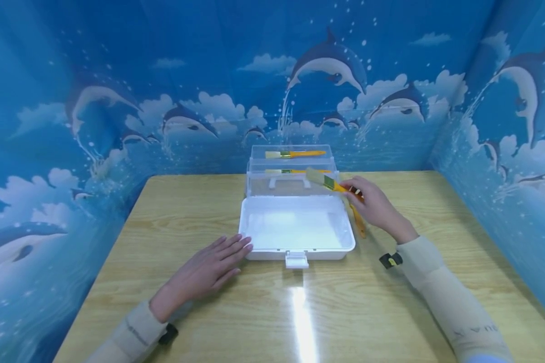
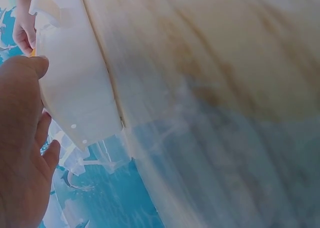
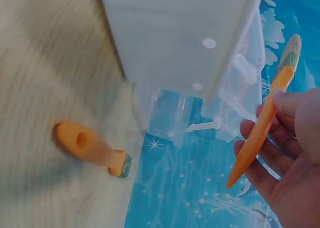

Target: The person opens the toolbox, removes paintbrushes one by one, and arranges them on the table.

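Observation:
My right hand (image 1: 374,204) holds a paintbrush (image 3: 260,128) by its orange handle, above the right rear part of an open white plastic box (image 1: 300,255). The pale bristles point left, toward the raised clear trays. Fingers straight, my left hand (image 1: 211,267) lies at the box's front left corner, its fingertips at the rim. On the table beside the box's right wall lies a second orange-handled paintbrush (image 3: 82,143). One more paintbrush (image 1: 302,154) rests in the upper tray, and another brush (image 1: 281,171) shows in the tray below, partly hidden by the held one.
Clear trays (image 1: 258,186) stand raised behind the box, near the table's back edge. A white latch (image 1: 296,260) hangs at the box front. The wooden table (image 1: 186,201) meets blue dolphin-print curtains (image 1: 209,146) at the back and sides.

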`<action>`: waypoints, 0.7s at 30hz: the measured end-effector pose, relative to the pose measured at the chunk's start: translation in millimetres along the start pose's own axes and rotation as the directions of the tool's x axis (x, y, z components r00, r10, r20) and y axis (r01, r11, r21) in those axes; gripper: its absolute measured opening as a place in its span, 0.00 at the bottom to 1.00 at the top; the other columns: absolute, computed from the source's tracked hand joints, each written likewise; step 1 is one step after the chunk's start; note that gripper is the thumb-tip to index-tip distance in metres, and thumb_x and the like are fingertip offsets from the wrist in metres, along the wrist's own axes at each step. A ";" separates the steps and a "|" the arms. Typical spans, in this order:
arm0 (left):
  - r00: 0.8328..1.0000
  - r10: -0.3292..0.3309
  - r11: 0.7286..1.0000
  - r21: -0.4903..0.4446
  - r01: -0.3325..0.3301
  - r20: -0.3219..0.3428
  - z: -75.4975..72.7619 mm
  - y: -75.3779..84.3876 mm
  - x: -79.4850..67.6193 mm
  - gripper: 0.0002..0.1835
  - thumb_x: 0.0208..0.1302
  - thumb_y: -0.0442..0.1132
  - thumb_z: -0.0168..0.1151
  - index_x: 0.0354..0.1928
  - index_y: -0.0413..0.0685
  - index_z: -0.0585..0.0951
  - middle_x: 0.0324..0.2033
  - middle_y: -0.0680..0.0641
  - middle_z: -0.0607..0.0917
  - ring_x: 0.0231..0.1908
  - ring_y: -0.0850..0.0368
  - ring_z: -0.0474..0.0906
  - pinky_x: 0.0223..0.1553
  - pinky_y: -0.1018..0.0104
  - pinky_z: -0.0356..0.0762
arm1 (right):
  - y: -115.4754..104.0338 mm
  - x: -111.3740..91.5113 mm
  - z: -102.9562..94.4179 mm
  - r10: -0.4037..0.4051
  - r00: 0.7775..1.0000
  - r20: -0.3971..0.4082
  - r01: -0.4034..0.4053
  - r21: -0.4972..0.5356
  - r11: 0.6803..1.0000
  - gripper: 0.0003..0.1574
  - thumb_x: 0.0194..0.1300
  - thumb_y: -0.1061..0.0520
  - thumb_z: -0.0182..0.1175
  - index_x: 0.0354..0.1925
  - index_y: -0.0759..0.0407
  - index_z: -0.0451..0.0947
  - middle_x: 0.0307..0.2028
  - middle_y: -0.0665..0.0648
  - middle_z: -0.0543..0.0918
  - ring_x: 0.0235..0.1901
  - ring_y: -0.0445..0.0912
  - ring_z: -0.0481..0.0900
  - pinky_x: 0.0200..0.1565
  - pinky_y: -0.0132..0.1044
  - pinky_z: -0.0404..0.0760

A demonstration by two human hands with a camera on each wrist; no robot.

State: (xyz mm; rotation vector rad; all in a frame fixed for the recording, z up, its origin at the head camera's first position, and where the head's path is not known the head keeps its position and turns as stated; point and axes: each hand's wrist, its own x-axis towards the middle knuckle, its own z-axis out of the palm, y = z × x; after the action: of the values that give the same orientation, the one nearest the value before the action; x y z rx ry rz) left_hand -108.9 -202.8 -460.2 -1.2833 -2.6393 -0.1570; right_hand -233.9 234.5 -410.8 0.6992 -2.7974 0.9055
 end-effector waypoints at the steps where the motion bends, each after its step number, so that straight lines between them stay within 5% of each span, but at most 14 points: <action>1: 1.000 0.000 1.000 -0.003 0.000 -0.002 0.2 0.1 -0.1 0.31 0.78 0.49 0.52 0.77 0.48 0.63 0.77 0.47 0.63 0.76 0.49 0.59 0.76 0.47 0.60 | 0.7 -0.9 0.5 0.000 1.000 -0.007 0.000 0.001 1.000 0.17 0.78 0.59 0.54 0.60 0.64 0.77 0.48 0.61 0.81 0.42 0.51 0.79 0.43 0.47 0.84; 21: 1.000 -0.007 1.000 -0.019 0.007 0.020 0.2 -0.9 -0.5 0.32 0.78 0.48 0.52 0.78 0.47 0.61 0.78 0.48 0.60 0.77 0.51 0.56 0.77 0.49 0.57 | 22.1 -14.1 4.2 0.054 0.990 -0.129 -0.053 0.012 0.999 0.17 0.77 0.61 0.55 0.60 0.66 0.76 0.51 0.64 0.81 0.45 0.53 0.78 0.43 0.48 0.82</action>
State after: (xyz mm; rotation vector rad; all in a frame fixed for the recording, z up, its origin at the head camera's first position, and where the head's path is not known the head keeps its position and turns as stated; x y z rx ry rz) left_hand -109.4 -203.8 -460.6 -1.2880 -2.6654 -0.1719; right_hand -231.5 253.4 -429.3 0.5484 -2.7117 0.9362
